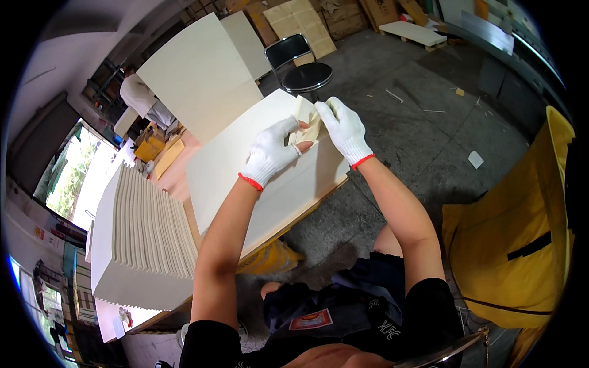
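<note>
Toward one o'clock on the white board [224, 162], the left hand [272, 150] grips a cream strip [313, 130], apparently steadying it for the right hand [345, 130] at three o'clock, whose closure I cannot tell.

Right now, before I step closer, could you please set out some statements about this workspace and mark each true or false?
1. The left hand and right hand both wear white gloves with red cuff edges. True.
2. Every fingertip of the left hand is covered. False: bare fingertips show.
3. A pale strip shows between the two hands. True.
4. The ridged cream stack is right of the right forearm. False: it is left of the left forearm.
5. The chair beyond the hands has a black seat. True.
6. The large cloth at the far right is blue. False: it is yellow.
</note>
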The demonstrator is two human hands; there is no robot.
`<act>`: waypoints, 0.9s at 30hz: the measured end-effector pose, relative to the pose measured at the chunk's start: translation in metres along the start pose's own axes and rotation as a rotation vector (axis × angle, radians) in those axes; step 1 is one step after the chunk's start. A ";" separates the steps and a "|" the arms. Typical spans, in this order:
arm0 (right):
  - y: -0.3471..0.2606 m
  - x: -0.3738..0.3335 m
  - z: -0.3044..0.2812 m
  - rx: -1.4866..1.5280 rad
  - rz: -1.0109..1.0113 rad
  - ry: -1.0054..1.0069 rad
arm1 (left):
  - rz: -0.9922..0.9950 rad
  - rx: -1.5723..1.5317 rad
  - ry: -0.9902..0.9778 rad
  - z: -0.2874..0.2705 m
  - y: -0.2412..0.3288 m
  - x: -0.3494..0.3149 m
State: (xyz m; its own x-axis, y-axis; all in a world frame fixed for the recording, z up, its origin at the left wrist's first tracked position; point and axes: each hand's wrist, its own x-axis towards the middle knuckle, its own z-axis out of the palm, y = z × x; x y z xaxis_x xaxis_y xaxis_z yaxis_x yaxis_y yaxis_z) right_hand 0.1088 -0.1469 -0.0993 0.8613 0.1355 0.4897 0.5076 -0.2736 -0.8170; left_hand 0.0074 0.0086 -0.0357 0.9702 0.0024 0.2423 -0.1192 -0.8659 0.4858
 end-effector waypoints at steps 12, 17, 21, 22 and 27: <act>-0.006 -0.001 -0.006 0.013 0.033 -0.056 | 0.071 -0.100 0.067 0.002 -0.004 -0.001; -0.001 -0.001 -0.002 0.019 0.021 -0.016 | 0.068 -0.032 0.016 0.004 -0.009 0.003; -0.002 -0.001 -0.003 0.016 0.031 -0.014 | -0.036 -0.064 -0.031 0.001 0.007 0.001; -0.002 -0.001 -0.003 0.016 0.029 -0.008 | -0.067 -0.098 -0.043 -0.001 0.008 0.000; -0.003 -0.001 -0.004 0.057 0.048 -0.014 | -0.053 -0.130 -0.023 0.001 0.005 0.000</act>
State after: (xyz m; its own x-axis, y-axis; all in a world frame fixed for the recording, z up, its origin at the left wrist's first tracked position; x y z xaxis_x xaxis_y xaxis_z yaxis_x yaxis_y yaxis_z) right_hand 0.1063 -0.1498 -0.0960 0.8849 0.1370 0.4451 0.4654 -0.2260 -0.8558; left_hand 0.0074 0.0037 -0.0344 0.9804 0.0334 0.1944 -0.0924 -0.7930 0.6022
